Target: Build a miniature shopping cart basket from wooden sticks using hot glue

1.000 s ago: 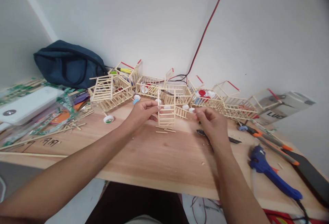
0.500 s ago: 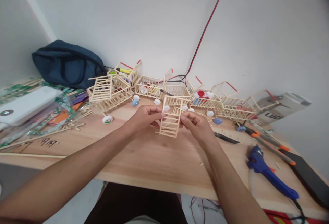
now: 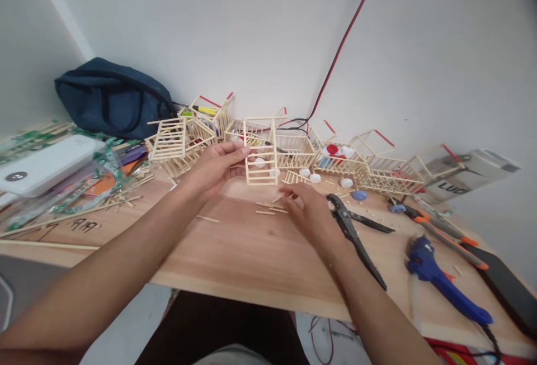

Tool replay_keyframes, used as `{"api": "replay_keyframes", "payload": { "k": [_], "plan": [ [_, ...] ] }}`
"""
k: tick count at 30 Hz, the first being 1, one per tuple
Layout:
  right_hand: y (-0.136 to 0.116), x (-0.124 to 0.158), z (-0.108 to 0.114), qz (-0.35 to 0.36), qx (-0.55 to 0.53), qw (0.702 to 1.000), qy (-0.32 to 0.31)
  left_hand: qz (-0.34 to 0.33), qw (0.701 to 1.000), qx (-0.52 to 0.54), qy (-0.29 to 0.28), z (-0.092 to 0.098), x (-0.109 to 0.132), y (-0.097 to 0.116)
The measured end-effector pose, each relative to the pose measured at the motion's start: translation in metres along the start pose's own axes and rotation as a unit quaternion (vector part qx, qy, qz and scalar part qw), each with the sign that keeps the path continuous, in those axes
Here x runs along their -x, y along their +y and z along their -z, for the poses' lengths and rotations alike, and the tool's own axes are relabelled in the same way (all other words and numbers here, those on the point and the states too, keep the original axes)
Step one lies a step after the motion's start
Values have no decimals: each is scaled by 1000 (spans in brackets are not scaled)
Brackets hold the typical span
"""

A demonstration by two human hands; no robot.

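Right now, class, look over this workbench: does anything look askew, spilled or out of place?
Yes. One stick cart at the left end of the row lies tipped on its side, while others stand upright. Loose sticks lie scattered by the right hand, and bottle caps are strewn along the table.

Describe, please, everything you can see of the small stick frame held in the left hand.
The stick frame is a small open cage of thin pale wooden sticks: uprights joined by rows of horizontal rungs, unpainted. It is held upright above the wooden table, in front of similar frames along the wall. The left hand pinches its left side with the fingertips; the right hand is below, apart from it, over loose sticks.
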State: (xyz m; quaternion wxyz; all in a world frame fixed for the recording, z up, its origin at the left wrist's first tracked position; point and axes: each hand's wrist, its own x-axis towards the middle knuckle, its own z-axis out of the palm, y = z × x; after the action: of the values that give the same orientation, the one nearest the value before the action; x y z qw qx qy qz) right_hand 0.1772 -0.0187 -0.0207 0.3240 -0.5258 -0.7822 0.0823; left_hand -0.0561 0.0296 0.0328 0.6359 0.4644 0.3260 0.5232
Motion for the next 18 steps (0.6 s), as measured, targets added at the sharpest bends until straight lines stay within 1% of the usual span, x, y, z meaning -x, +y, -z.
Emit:
{"api": "replay_keyframes", "payload": {
  "k": [3,7,12,18],
  "plan": [
    [1,0,-4,8,31,998,-60,18,1000,-20,-10,1,0,-1],
    [-5,0,-3,-9,64,992,-104,37,998,-40,-8,0,1,-2],
    [-19,-6,2,-55,116,978,-166,65,995,-69,-9,-3,3,0],
    [-31,-11,9,-67,171,956,-231,76,993,-93,1,0,1,-3]
  ]
}}
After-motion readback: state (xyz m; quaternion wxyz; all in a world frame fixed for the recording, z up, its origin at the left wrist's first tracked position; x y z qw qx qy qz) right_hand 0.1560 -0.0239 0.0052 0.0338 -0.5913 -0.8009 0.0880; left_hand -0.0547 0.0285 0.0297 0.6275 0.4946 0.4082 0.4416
